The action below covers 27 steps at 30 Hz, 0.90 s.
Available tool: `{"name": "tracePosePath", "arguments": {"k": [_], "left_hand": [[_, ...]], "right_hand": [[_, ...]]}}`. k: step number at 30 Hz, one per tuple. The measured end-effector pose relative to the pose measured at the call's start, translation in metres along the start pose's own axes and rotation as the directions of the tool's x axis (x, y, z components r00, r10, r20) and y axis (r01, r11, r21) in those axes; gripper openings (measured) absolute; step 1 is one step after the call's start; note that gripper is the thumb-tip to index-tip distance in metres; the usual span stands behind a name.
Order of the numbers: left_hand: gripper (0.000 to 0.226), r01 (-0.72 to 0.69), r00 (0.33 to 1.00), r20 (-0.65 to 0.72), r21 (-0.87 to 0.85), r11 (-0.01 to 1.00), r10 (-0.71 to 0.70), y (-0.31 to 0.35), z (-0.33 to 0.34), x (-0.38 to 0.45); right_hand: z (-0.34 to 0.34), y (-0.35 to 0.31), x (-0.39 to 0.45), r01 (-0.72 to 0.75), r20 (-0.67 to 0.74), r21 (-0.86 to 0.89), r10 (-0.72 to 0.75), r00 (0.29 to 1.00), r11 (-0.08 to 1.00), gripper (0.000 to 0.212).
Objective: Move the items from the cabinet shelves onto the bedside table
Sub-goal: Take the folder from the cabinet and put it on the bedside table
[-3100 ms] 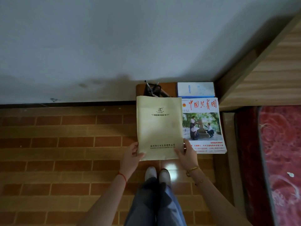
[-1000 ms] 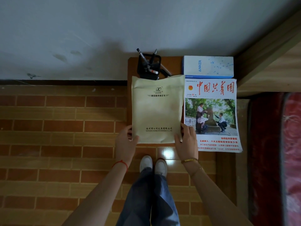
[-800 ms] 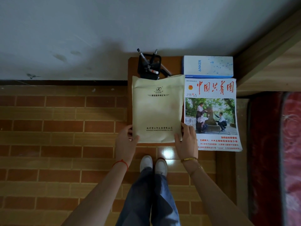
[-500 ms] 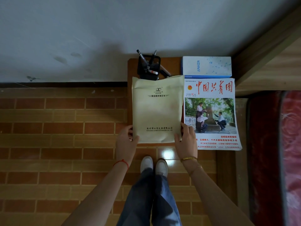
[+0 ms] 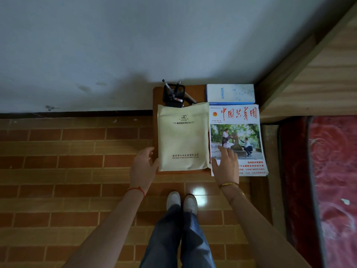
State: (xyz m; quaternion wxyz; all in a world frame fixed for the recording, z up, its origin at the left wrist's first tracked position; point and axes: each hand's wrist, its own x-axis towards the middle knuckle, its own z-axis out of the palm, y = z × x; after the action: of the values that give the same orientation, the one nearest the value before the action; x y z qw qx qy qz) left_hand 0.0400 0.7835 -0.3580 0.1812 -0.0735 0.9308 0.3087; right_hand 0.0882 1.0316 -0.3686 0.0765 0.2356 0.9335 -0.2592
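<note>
A cream fabric pouch with printed lettering lies flat on the small brown bedside table. To its right lies a magazine with red characters and a photo cover. Behind them stand a black pen holder with pens and a pale blue box. My left hand is open beside the pouch's lower left corner, fingertips at its edge. My right hand is open, fingers spread flat over the magazine's lower left part, just right of the pouch.
The table stands against a white wall. A wooden bed frame and a red patterned mattress are close on the right. Brick-pattern tile floor spreads to the left. My legs and white shoes are below the table.
The pouch was carried in and laid on the table with both hands. Both hands have now let go of its lower corners; my right hand moved right onto the magazine.
</note>
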Motion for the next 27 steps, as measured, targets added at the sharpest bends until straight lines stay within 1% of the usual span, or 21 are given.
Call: {"name": "tracePosePath", "arguments": {"k": [3, 7, 11, 15, 18, 22, 27], "left_hand": [[0.042, -0.118, 0.993, -0.021, 0.076, 0.99, 0.12, 0.029, -0.043, -0.017], [0.039, -0.313, 0.94, -0.083, 0.166, 0.935, 0.33, 0.068, -0.105, -0.053], [0.039, -0.412, 0.891, -0.107, 0.21, 0.886, 0.44, 0.097, -0.157, -0.096], [0.04, -0.481, 0.846, -0.126, 0.236, 0.844, 0.517, 0.116, -0.196, -0.141], [0.041, -0.51, 0.825, -0.132, 0.247, 0.824, 0.55, 0.122, -0.214, -0.172], [0.04, -0.545, 0.796, -0.136, 0.26, 0.797, 0.59, 0.125, -0.226, -0.206], [0.039, -0.576, 0.773, -0.119, 0.283, 0.767, 0.624, 0.129, -0.232, -0.233]], "right_hand": [[-0.044, -0.019, -0.011, 0.034, -0.027, 0.005, -0.034, 0.999, 0.999, 0.04], [-0.106, -0.045, -0.04, 0.104, -0.079, 0.016, -0.103, 0.992, 0.994, 0.034], [-0.163, -0.066, -0.082, 0.192, -0.139, -0.001, -0.19, 0.972, 0.981, 0.036], [-0.209, -0.08, -0.131, 0.276, -0.195, 0.005, -0.27, 0.943, 0.961, 0.034], [-0.234, -0.083, -0.164, 0.323, -0.224, 0.002, -0.314, 0.923, 0.946, 0.035], [-0.255, -0.083, -0.199, 0.332, -0.27, -0.018, -0.324, 0.907, 0.943, 0.037], [-0.271, -0.079, -0.225, 0.321, -0.293, -0.025, -0.314, 0.903, 0.947, 0.04]]}}
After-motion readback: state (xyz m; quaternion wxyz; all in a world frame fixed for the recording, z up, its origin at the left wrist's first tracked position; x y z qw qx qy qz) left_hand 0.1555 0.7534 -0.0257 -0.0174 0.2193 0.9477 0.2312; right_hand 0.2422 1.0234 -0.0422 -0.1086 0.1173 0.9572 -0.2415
